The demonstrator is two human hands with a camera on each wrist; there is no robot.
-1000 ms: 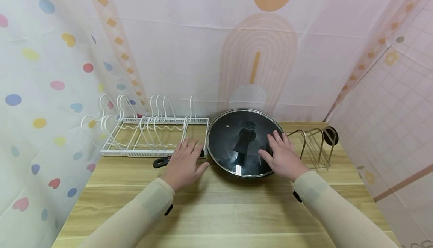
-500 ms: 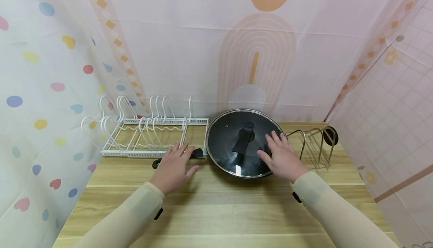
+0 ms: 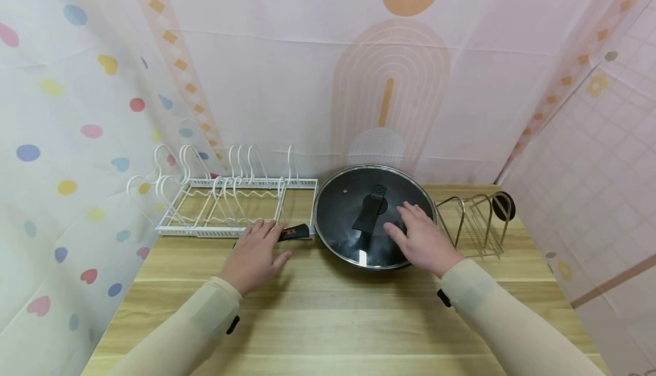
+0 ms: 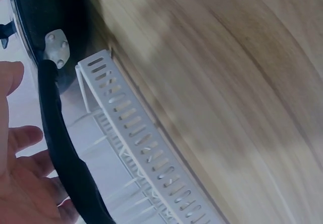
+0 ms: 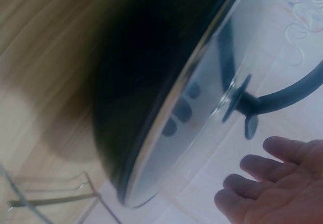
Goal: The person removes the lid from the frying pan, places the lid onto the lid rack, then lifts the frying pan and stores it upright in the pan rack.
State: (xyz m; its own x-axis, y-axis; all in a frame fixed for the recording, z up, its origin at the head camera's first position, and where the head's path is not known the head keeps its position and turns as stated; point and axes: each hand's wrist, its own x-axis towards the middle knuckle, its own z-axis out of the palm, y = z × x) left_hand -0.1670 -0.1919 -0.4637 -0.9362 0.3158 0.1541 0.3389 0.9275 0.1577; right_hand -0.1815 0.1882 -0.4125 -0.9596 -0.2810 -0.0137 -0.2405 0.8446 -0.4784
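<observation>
A black wok (image 5: 131, 77) with a steel-rimmed glass lid (image 3: 333, 211) stands on the wooden table. The lid's tall black handle (image 3: 370, 212) rises from its middle. The wok's long black handle (image 3: 297, 232) points left along the front of a white rack. Over that handle is my left hand (image 3: 251, 259), fingers extended; the left wrist view shows them beside the handle (image 4: 63, 138), not curled round it. My right hand (image 3: 422, 242) is above the right part of the lid, fingers spread loosely. In the right wrist view its fingertips are apart from the lid handle (image 5: 290, 95).
The white wire dish rack (image 3: 205, 232) sits left of the wok, its upright loops near the left hand. A bronze-coloured wire rack (image 3: 461, 216) with a round black piece (image 3: 503, 206) stands to the right. Patterned curtains (image 3: 287, 91) border the table's back and sides.
My left hand has moved left along the wok handle, uncovering the handle's end near the wok. The right hand has shifted slightly left over the lid. The wok stays in place.
</observation>
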